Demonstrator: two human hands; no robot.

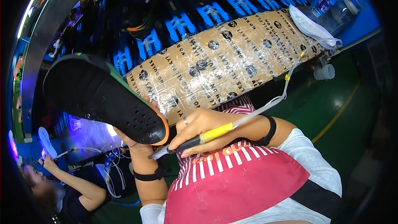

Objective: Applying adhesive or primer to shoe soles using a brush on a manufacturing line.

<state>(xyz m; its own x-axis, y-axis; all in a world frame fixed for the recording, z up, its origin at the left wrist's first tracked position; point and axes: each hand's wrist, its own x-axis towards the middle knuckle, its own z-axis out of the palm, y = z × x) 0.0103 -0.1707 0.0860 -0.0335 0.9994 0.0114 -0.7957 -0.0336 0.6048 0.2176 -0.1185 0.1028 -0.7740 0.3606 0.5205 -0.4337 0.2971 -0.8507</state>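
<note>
My left hand grips the heel end of a black shoe sole from below and behind, fingertips showing past its far edge. The sole is tilted, with small holes in the heel area and an orange rim around the heel; green shows along one side. In my right hand is a brush with a dark handle, wrapped in yellow tape, fed by a whitish tube. Its bristle tip points left, close below the sole's heel and in front of my left wrist. Whether the tip touches anything is hard to tell.
A taped cardboard sheet covers the bench ahead. Beyond it stand blue racks in a row. A white sole, a water bottle and a clear jug are far right. At left, a co-worker holds a pale sole.
</note>
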